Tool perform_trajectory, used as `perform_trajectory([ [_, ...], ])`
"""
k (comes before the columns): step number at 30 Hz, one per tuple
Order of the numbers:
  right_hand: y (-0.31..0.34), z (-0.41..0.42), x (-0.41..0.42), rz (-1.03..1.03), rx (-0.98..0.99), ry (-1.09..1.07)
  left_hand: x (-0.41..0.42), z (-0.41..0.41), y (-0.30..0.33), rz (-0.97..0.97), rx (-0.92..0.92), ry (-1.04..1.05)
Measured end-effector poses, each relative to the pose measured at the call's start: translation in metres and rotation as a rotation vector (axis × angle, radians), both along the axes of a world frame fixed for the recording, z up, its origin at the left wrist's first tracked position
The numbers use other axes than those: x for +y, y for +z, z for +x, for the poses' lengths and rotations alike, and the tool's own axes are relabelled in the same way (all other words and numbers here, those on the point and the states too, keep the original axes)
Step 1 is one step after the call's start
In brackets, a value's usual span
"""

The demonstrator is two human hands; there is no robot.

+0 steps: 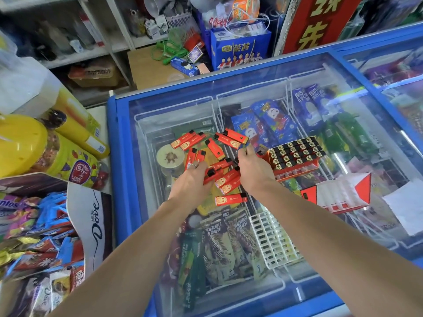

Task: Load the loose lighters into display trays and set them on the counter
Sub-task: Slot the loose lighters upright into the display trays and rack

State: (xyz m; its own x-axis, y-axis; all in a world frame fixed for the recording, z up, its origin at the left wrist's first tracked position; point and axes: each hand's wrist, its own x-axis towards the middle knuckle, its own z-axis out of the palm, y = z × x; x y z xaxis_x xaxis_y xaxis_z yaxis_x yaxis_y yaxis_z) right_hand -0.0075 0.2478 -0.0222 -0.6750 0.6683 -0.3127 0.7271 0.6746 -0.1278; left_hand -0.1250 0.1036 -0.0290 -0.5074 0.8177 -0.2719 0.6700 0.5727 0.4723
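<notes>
Left hand (194,179) among loose lighters (226,183), mid-lid.

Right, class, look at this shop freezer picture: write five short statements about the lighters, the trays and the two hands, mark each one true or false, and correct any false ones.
1. Loose red lighters lie on the freezer's glass lid. True.
2. The red display tray is completely full. False: its back rows hold lighters, but its front slots are empty.
3. The left hand wears a ring. True.
4. The white plastic tray nearest the camera is filled with lighters. False: its slots are empty.
5. The right hand rests on the Dove box. False: it is over the lighters beside the red display tray, holding some.
</notes>
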Motion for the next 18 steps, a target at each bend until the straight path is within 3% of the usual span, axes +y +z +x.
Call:
perform_trajectory([
  [4,0.003,0.002,0.006,-0.011,0.06,-0.011,0.015,0.0,0.003,0.019,-0.037,0.058],
  [9,0.006,0.006,0.007,-0.05,0.138,0.014,0.03,-0.001,0.006,-0.12,0.055,0.023],
  [14,0.012,0.01,0.006,-0.068,0.461,0.01,0.037,-0.003,0.007,-0.125,0.088,0.0],
  [18,0.015,0.013,0.005,-0.18,0.662,-0.151,0.036,-0.004,0.006,-0.131,0.038,0.061],
])
